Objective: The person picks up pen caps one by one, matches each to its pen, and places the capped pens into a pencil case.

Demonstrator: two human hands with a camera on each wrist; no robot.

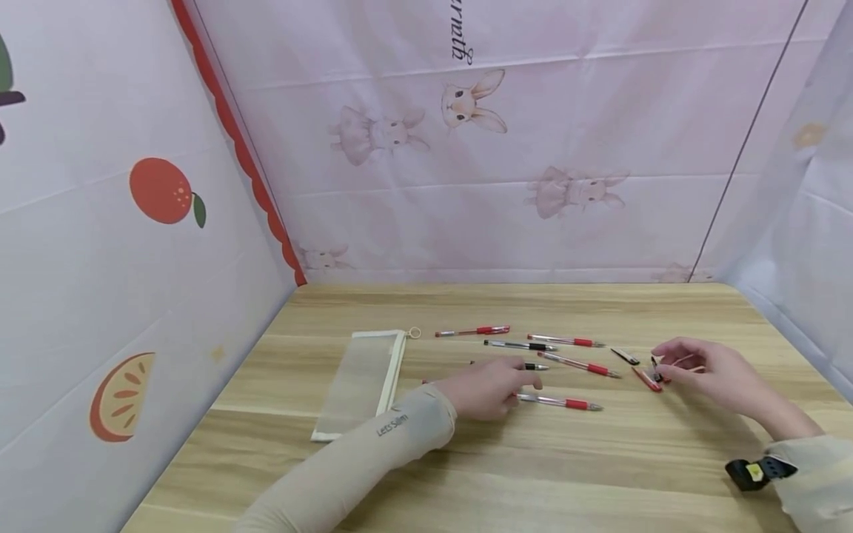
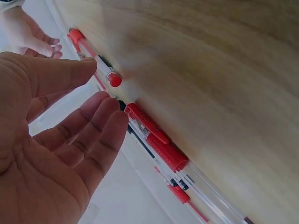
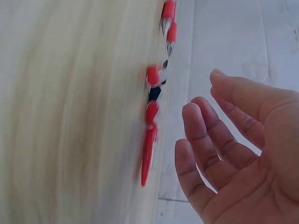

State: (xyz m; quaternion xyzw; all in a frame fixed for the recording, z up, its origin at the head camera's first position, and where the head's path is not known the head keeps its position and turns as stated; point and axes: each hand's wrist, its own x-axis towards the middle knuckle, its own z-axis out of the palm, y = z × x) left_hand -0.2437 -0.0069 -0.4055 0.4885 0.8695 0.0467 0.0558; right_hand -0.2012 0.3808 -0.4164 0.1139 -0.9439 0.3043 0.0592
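My left hand (image 1: 489,389) hovers at the uncapped red gel pen (image 1: 558,401), thumb and fingers apart in the left wrist view with nothing between them. A capped red pen (image 2: 168,151) lies right by those fingertips. Part of a black pen (image 1: 536,366) is hidden behind the left hand. On the right, my right hand (image 1: 716,370) is beside several loose pen caps, among them a black cap (image 1: 625,356) and a red cap (image 1: 646,380). Its fingers are loosely bent and hold nothing in the right wrist view.
Farther back lie a capped red pen (image 1: 473,331), a black pen (image 1: 520,346) and two uncapped red pens, one behind (image 1: 566,340) the other. A mesh zipper pouch (image 1: 360,377) lies flat at the left. Printed cloth walls enclose the wooden table (image 1: 506,474).
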